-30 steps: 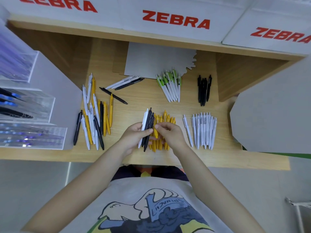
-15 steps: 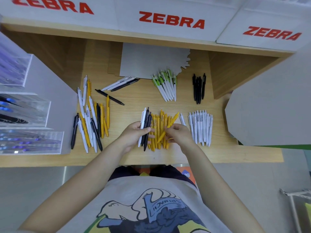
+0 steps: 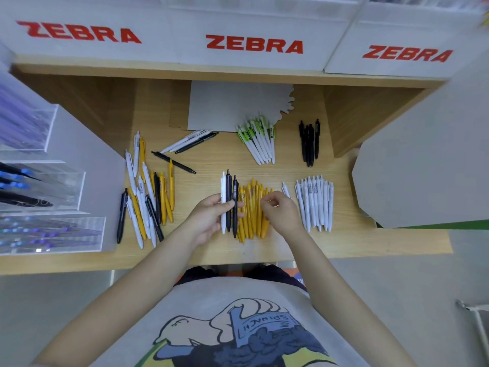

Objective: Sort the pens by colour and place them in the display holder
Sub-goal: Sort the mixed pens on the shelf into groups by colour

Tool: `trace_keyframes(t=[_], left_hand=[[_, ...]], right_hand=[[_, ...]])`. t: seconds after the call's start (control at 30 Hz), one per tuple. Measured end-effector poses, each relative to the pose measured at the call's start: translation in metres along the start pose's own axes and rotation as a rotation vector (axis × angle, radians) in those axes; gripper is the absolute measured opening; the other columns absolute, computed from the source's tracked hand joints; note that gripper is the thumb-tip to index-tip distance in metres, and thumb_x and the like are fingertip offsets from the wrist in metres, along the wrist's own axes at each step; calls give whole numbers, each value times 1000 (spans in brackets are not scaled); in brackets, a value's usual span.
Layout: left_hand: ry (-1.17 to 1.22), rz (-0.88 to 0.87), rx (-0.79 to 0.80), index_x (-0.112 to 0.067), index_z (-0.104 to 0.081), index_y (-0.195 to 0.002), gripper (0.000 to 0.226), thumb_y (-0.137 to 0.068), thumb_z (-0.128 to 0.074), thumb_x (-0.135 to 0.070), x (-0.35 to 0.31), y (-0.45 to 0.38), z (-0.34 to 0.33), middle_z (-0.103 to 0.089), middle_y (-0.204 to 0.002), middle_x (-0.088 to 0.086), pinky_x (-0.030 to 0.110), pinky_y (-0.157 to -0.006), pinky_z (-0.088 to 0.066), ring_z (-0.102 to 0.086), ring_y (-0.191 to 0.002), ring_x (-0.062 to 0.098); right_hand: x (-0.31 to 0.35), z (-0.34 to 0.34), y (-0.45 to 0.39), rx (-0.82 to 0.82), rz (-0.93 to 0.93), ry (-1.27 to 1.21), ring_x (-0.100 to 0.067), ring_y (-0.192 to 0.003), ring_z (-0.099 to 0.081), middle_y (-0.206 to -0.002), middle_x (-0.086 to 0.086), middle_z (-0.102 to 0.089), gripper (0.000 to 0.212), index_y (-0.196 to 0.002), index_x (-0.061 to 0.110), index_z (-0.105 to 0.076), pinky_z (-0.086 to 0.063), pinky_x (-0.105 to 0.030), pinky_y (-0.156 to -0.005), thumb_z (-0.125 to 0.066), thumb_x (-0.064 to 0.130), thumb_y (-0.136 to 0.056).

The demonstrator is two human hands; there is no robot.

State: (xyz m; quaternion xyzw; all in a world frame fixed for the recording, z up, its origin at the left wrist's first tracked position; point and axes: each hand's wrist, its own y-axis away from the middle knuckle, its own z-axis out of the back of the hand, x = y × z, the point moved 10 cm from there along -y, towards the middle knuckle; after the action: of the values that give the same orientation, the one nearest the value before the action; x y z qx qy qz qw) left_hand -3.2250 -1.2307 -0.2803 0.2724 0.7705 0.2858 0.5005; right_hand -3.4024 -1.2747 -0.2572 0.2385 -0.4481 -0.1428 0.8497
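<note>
My left hand [image 3: 209, 218] grips a white pen and two black pens [image 3: 229, 197], upright, just left of the yellow pen pile [image 3: 251, 207] lying on the wooden shelf [image 3: 344, 242]. At the right edge of that pile, my right hand [image 3: 283, 215] pinches a yellow pen with curled fingers. A row of white pens [image 3: 315, 202] lies to the right. Further back are white pens with green clips [image 3: 259, 141] and a small group of black pens [image 3: 309, 141]. An unsorted heap of white, yellow and black pens [image 3: 148, 200] lies at the left.
A clear acrylic display holder [image 3: 53, 234] with blue and black pens stands in tiers at far left. A loose black pen [image 3: 173, 162] and three more pens [image 3: 190, 141] lie behind the heap. A grey card [image 3: 232, 107] rests at the back, a grey board [image 3: 423, 168] at right.
My right hand drew a yellow pen out of the bundle in my left hand and brought it down to the yellow pile. The left hand stays put with its remaining pens.
</note>
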Motion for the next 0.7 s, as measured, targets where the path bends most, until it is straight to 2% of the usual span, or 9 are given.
trace_keyframes(t=[0.07, 0.13, 0.23, 0.33, 0.4, 0.5, 0.63, 0.7], left_hand=[[12, -5, 16, -5, -63, -119, 22, -98, -57, -4, -3, 0, -11, -74, -106, 15, 38, -72, -62, -73, -91, 26], [3, -8, 41, -4, -65, -118, 22, -97, -59, -6, -6, 1, -26, -73, -106, 16, 37, -72, -61, -71, -93, 26], [1, -13, 71, -5, -68, -110, 16, -99, -58, -10, -13, 2, -49, -71, -99, 15, 35, -68, -60, -70, -86, 22], [48, -22, 69, -4, -67, -102, 14, -100, -55, -12, -20, 0, -64, -71, -86, 11, 33, -61, -60, -70, -73, 17], [14, -29, 66, -5, -67, -108, 16, -98, -58, -14, -23, -3, -70, -71, -90, 10, 33, -65, -59, -69, -77, 16], [17, -17, 50, -3, -66, -115, 23, -96, -62, -15, -21, -8, -82, -70, -96, 10, 34, -67, -59, -65, -88, 20], [27, -3, 70, -4, -66, -116, 23, -97, -62, -16, -17, -17, -109, -67, -109, 17, 41, -79, -60, -63, -107, 29], [5, -2, 66, -9, -68, -119, 24, -97, -62, -18, -17, -23, -116, -68, -112, 12, 42, -81, -59, -63, -109, 26]], right_hand=[[11, -7, 11, 119, 16, -141, -16, -75, -61, -89, -2, -68, 13, -98, 13, -70, -52, -32, -65, -60, 21, -94], [20, -11, 21, 181, 51, -177, -11, -74, -60, -88, 2, -69, 15, -99, 14, -71, -50, -24, -62, -65, 26, -93], [21, -3, 24, 127, 54, -264, -7, -71, -59, -80, 6, -65, 15, -97, 10, -72, -43, -13, -57, -69, 23, -91], [13, 9, 22, 87, -7, -395, -3, -65, -58, -68, 13, -65, 10, -83, 15, -73, -43, -17, -60, -70, 21, -90], [9, 22, 20, 50, -33, -431, -2, -69, -57, -72, 14, -65, 9, -84, 17, -73, -43, -20, -65, -71, 24, -89], [9, 35, 16, 57, -37, -439, 0, -70, -58, -81, 9, -68, 18, -98, 9, -74, -42, -15, -64, -71, 24, -89], [5, 45, 13, 117, -26, -417, 6, -50, -54, -58, 16, -63, 13, -85, 12, -72, -41, -9, -52, -66, 19, -93], [-2, 61, 8, 79, -38, -416, 6, -56, -58, -64, 16, -67, 14, -85, 17, -71, -43, -12, -58, -64, 22, -95]])
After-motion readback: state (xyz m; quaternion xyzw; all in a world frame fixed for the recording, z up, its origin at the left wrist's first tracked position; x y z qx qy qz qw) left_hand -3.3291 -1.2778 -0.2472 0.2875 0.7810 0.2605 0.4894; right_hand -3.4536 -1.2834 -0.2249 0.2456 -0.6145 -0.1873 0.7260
